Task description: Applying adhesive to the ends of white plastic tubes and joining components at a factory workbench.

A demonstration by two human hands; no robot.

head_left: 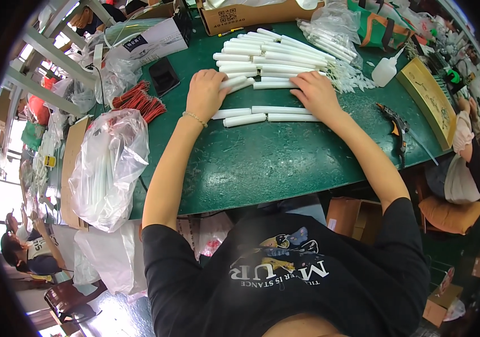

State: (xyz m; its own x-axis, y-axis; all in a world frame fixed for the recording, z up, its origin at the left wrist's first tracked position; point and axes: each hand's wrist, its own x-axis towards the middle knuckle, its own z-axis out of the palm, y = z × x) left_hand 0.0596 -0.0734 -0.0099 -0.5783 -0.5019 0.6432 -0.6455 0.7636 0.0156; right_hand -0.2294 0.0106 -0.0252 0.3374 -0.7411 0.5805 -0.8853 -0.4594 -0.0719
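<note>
Head view, landmark: the green table (273,163). I see both hands resting palm down on a spread of white tubes (268,63) at the table's far middle. The left hand (205,95) lies flat, fingers curled over the near ends of several tubes, apparently pinning them against rolling. The right hand (314,92) covers the opposite ends, fingers narrow and together; whether it grips any I cannot tell. 3 tubes lie loose just nearer me. Red wire bundle (139,101) sits at the table's left edge, a plastic bag (108,168) hanging beside it.
</note>
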